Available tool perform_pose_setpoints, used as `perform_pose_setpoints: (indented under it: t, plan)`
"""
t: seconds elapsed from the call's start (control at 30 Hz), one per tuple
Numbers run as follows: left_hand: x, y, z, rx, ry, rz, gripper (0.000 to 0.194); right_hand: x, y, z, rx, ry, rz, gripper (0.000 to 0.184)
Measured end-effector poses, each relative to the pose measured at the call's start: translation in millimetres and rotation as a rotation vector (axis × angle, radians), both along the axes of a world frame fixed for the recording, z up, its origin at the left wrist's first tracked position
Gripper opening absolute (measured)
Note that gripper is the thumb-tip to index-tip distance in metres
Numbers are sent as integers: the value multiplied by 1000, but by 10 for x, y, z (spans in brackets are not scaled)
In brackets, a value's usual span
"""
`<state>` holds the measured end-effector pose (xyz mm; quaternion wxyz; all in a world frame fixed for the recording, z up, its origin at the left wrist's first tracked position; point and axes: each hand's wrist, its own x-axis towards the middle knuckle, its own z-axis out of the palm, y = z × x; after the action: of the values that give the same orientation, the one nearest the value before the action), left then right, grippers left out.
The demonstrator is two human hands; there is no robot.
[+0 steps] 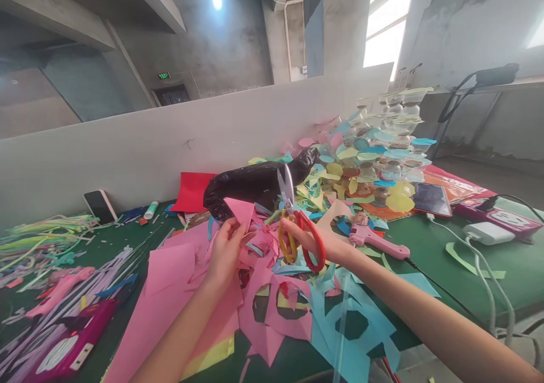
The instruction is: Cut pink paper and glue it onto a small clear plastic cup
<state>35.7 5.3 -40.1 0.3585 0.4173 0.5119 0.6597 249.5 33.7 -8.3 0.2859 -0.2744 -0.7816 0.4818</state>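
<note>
My left hand (225, 250) pinches a pink paper piece (241, 210) and holds it up above the green table (429, 247). My right hand (317, 240) grips red and yellow scissors (293, 224) with the blades pointing up, just right of the pink piece. The blades look nearly closed and do not touch the paper. Under both hands lie pink paper sheets (178, 281) and blue paper sheets (352, 326) with round holes cut out.
A black plastic bag (255, 182) lies behind the hands. Jars topped with coloured paper discs (382, 150) stand at the back right. A pink glue gun (378, 238), a white charger (487, 233) with cables, a phone (100, 206) and coloured strips (38, 241) surround the work area.
</note>
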Motion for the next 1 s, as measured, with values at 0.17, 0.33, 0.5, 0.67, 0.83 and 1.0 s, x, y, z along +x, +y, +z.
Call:
perform_pose_setpoints:
  t: [0.17, 0.33, 0.5, 0.67, 0.83, 1.0]
  plan:
    - [4, -16, -12, 41, 5, 58, 32, -22, 20, -111, 57, -101, -37, 50]
    - [57, -44, -3, 90, -22, 73, 28, -56, 19, -204, -15, -197, -19, 50]
    - [100, -67, 36, 126, -85, 138, 28, -57, 28, -225, -46, -209, -36, 52]
    - [111, -58, 72, 153, -144, 172, 32, -46, 63, -246, -15, -256, -55, 54]
    - [148, -71, 79, 167, -171, 147, 32, -45, 48, -228, 10, -302, -17, 55]
    - [177, -96, 63, 165, -171, 141, 31, -42, 26, -187, 25, -290, 8, 55]
